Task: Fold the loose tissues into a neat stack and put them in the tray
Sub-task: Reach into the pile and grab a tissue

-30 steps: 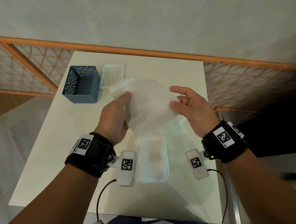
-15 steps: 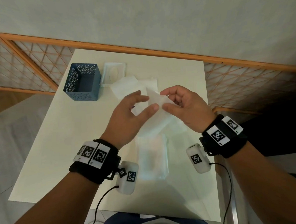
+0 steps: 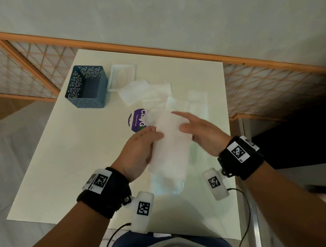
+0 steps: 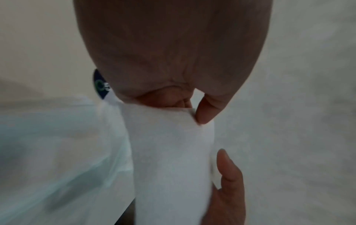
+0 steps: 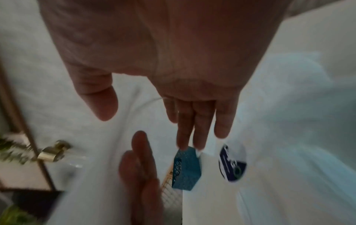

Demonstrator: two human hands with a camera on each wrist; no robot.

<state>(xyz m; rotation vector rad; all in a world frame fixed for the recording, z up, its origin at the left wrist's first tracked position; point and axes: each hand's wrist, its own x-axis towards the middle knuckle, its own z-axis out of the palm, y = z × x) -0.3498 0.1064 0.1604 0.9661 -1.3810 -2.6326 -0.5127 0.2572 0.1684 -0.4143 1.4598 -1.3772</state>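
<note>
**Tissue folded between both hands**

Tissue [image 3: 169, 144] is held as a long folded strip above the counter [image 3: 65, 158], over a clear tray [image 3: 168, 188]. At far left a blue perforated box [image 3: 87, 88] is seen. The strip's left edge is pinched by the left hand [image 3: 139, 153]; the right hand [image 3: 203, 134] is spread, fingers straight against its right edge. Loose tissues [image 3: 137, 90] lie beyond.

left hand [image 3: 139, 149] fingers curled, pinching; right hand [image 3: 201, 132] fingers straight.
</note>
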